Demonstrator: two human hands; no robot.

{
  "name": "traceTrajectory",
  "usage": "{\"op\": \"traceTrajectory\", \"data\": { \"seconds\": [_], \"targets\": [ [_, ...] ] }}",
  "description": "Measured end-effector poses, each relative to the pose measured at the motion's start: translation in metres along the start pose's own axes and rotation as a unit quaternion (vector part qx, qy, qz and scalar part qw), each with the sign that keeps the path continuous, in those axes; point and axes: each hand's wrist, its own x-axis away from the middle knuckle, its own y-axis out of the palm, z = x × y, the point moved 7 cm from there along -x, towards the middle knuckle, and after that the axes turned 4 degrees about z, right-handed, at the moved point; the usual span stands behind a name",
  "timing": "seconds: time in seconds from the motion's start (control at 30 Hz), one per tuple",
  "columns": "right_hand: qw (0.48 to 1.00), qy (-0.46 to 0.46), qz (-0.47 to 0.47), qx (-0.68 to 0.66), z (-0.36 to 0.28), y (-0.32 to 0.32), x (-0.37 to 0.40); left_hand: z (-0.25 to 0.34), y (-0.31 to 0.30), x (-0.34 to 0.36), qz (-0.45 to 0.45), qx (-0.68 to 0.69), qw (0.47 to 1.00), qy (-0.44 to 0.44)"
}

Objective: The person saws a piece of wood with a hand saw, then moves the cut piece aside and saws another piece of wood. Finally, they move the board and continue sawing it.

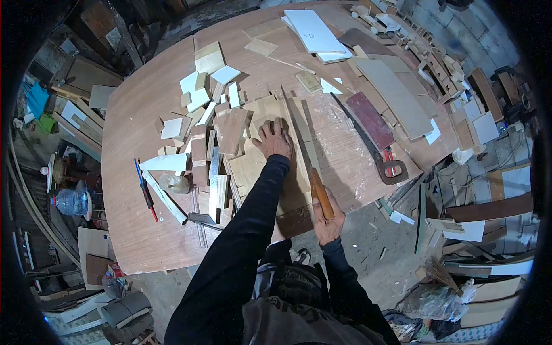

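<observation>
My left hand [273, 140] lies with fingers spread on a pale wooden board [294, 183], pressing near its middle. In my right hand [328, 223] is the orange-brown wooden handle of a handsaw [321, 194], with my fingers wrapped round it. The saw's long narrow blade points away from me along the board's right edge, to the right of my left hand. Several wood offcuts [232, 131] and white-faced pieces [195, 95] are heaped just left of my left hand.
Right of the board lie a dark-handled saw [393, 170] and a maroon block [370, 119]. Long panels [397, 98] and white boards [315, 31] rest farther back on the table [138, 230]. A red-and-blue tool [146, 192] lies at left. Wood scraps [402, 217] litter the floor.
</observation>
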Motion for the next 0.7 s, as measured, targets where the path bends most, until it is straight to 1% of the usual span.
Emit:
{"op": "traceTrajectory", "data": {
  "seconds": [0.03,0.07,0.1,0.2,0.33,0.43,0.5,0.53,0.6,0.7],
  "targets": [
    [1.000,0.003,-0.002,0.000,0.002,0.005,-0.003,0.002,-0.005,0.002,0.025,0.005,1.000,0.008],
    [1.000,-0.013,0.010,-0.008,0.004,0.010,-0.008,0.004,-0.011,0.002,0.052,0.012,0.998,0.017],
    [0.999,-0.031,0.023,-0.016,0.004,0.014,-0.014,0.005,-0.010,0.001,0.018,0.006,1.000,0.013],
    [0.999,-0.021,0.028,-0.016,0.006,0.026,-0.026,-0.004,0.009,-0.003,0.017,0.043,0.998,0.031],
    [1.000,-0.005,0.004,-0.004,-0.002,0.040,-0.043,-0.005,0.008,0.000,0.006,0.058,0.998,0.034],
    [1.000,-0.018,0.020,0.003,-0.003,0.048,-0.053,-0.003,0.005,0.000,0.013,0.067,0.997,0.036],
    [0.999,0.047,-0.013,-0.007,-0.001,0.056,-0.058,-0.001,0.003,0.000,0.007,0.063,0.998,0.029],
    [0.999,0.047,-0.012,-0.006,-0.001,0.059,-0.060,-0.003,0.005,0.000,0.001,0.060,0.998,0.022],
    [0.999,-0.005,0.022,0.032,-0.003,0.061,-0.064,-0.004,0.007,-0.002,0.003,0.055,0.998,0.028],
    [0.999,-0.020,0.030,0.010,0.001,0.067,-0.061,-0.005,0.011,-0.003,-0.009,0.049,0.998,0.027]
  ]
}}
